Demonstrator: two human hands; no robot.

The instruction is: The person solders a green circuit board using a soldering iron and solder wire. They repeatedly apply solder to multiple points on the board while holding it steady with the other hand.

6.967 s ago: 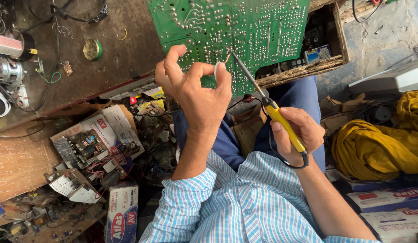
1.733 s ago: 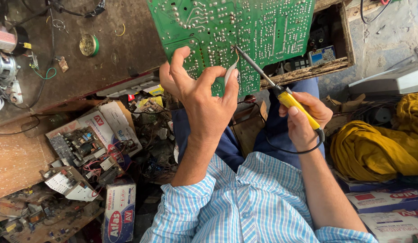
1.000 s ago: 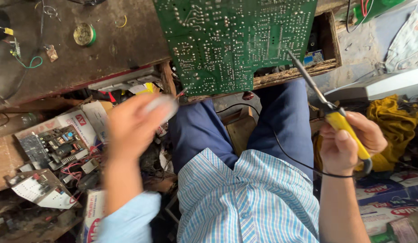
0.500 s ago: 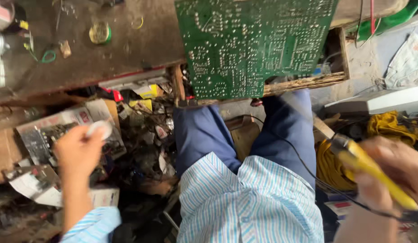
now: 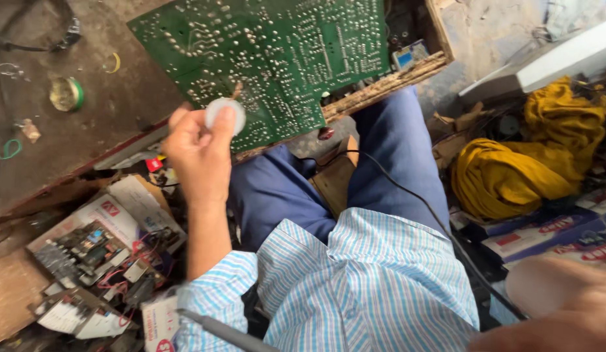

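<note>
A large green circuit board (image 5: 283,58) lies solder side up on the workbench, its lower edge over my knees. My left hand (image 5: 197,153) is raised in front of the board's lower left part, fingers pinched on a small white round object (image 5: 219,112). My right hand (image 5: 557,306) is a blurred shape at the bottom right corner; what it holds is hidden. A black cable (image 5: 407,195) runs from my lap toward that hand. A thin grey rod (image 5: 224,331) shows at the bottom edge by my left sleeve.
The dark wooden bench (image 5: 88,130) carries a small round green-rimmed tin (image 5: 67,94) and bits of wire. Below it lie an open box with an old electronics board (image 5: 88,251) and wiring. A yellow cloth (image 5: 511,163) and flat cartons (image 5: 550,228) sit at the right.
My left hand swung down to the left, then came back up to the board holding the white round object. My right hand with the yellow-handled soldering iron dropped away to the lower right.
</note>
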